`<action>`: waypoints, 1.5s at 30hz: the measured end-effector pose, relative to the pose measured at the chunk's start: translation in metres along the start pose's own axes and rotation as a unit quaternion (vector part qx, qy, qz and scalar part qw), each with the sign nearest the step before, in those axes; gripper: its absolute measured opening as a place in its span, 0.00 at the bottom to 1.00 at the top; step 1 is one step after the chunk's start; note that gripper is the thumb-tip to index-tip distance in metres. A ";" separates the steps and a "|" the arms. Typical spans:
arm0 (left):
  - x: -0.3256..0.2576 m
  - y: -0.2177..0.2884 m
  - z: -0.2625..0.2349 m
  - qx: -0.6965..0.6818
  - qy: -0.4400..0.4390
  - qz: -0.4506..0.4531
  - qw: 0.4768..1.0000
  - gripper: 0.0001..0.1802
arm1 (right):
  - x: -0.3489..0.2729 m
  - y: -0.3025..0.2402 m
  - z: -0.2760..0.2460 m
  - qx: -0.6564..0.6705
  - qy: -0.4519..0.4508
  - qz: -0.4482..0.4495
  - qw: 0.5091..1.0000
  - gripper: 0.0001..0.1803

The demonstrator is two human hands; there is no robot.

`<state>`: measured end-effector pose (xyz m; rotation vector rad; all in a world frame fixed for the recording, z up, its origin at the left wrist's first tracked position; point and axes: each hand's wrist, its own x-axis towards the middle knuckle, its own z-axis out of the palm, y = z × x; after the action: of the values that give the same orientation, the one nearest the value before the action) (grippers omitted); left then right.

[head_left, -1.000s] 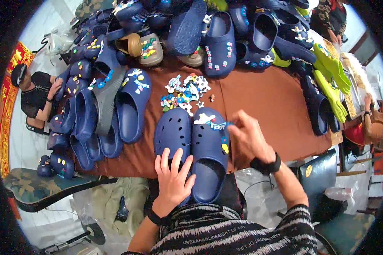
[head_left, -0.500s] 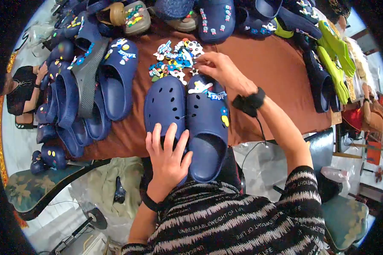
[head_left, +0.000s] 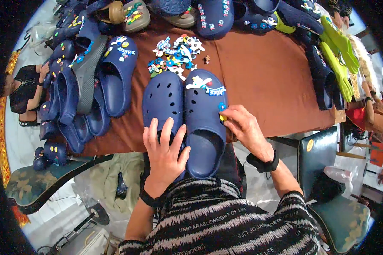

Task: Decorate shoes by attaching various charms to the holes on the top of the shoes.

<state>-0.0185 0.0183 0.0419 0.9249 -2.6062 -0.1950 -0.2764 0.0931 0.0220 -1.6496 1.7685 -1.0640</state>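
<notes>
Two navy clogs lie side by side at the table's near edge, toes pointing away. On the left clog point(head_left: 163, 95), with bare holes, my left hand point(head_left: 166, 148) rests open, fingers spread over its opening. The right clog point(head_left: 204, 127) carries a white character charm point(head_left: 198, 82) with a blue lettered banner charm point(head_left: 215, 90), and a blue flower charm point(head_left: 222, 106) on its outer side. Just below the flower, my right hand point(head_left: 242, 125) pinches a yellow shoe charm point(head_left: 222, 117) against the clog's side. Beyond the toes lies a pile of colourful charms point(head_left: 176, 53).
A small brown charm point(head_left: 207, 58) lies beside the pile on the brown cloth point(head_left: 264, 80). Decorated navy clogs point(head_left: 117, 85) crowd the left and far edges. Lime-green clogs point(head_left: 338, 76) stand at the right. Chairs point(head_left: 317, 157) flank me, and other people sit at both sides.
My right hand has moved from the charm pile back toward me, to the outer side of the right clog. The small brown charm now shows beside the pile. My left hand stays put.
</notes>
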 end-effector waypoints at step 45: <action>-0.010 -0.040 -0.011 -0.057 0.079 -0.077 0.992 0.37 | 0.224 0.072 0.011 -0.118 -0.209 -0.027 0.970 0.12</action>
<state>0.0160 -0.0061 0.0395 1.0567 -2.3542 -0.2942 -0.3427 -0.1303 -0.0081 -1.9046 1.6187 -0.4856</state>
